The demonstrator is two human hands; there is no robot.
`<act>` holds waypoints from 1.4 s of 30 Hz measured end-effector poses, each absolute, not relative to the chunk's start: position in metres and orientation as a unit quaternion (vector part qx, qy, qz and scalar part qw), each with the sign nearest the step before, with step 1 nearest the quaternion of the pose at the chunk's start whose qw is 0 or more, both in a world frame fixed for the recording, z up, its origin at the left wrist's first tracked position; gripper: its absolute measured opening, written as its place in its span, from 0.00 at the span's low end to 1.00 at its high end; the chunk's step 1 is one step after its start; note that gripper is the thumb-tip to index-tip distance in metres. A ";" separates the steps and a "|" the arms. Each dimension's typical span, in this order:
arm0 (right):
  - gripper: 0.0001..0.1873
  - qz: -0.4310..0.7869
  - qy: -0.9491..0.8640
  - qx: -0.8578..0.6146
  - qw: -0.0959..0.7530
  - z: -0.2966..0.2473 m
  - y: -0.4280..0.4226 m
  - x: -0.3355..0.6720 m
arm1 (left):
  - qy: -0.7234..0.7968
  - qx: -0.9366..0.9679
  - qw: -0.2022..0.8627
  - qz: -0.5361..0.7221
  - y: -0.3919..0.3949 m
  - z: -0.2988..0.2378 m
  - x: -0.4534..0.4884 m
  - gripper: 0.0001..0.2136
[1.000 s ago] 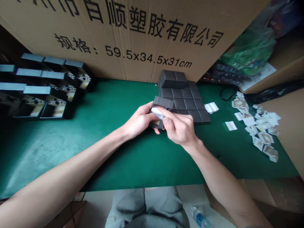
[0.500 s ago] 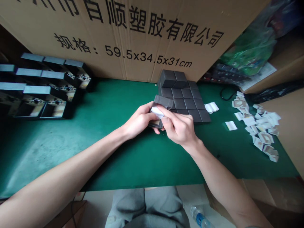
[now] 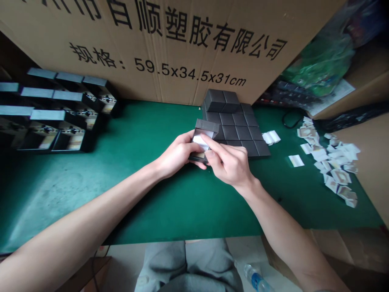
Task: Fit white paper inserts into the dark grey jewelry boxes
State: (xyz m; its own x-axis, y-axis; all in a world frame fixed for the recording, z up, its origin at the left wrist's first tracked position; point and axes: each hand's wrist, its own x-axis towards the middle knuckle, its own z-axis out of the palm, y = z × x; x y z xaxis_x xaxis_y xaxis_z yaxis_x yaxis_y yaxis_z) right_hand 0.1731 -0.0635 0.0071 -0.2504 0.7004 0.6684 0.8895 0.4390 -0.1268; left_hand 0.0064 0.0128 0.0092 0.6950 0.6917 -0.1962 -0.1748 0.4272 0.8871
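My left hand (image 3: 176,153) is closed around the left side of a small dark jewellery box (image 3: 208,125), whose lid stands raised. Inside the box, near the lid, lies a white paper insert (image 3: 199,141). With its index finger on the insert and its thumb at the box's near right corner, my right hand (image 3: 230,163) is partly closed. Just beyond the hands, several shut dark boxes (image 3: 237,133) sit in tight rows, two of them stacked on top at the back. My fingers hide part of the box's inside.
Open dark boxes (image 3: 57,115) stand in rows at the left of the green table (image 3: 142,121). To the right lie a white folded piece (image 3: 296,161) and a pile of paper inserts (image 3: 337,160). A large carton (image 3: 164,52) walls off the back.
The box has tipped slightly, so more of its lid's inside and the white insert shows. My right index finger has shifted a little over the insert. Both arms are nearly still.
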 end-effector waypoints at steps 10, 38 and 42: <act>0.23 -0.163 -0.767 -0.527 0.328 0.004 -0.064 0.172 | 0.304 0.487 0.758 0.308 0.010 0.011 0.006 0.10; 0.16 -0.205 -0.742 -0.482 0.419 0.009 -0.068 0.179 | 0.282 0.535 0.730 0.319 0.002 0.015 0.007 0.10; 0.29 -0.175 -0.715 -0.510 0.445 0.009 -0.063 0.181 | 0.293 0.580 0.694 0.310 -0.002 0.018 0.005 0.11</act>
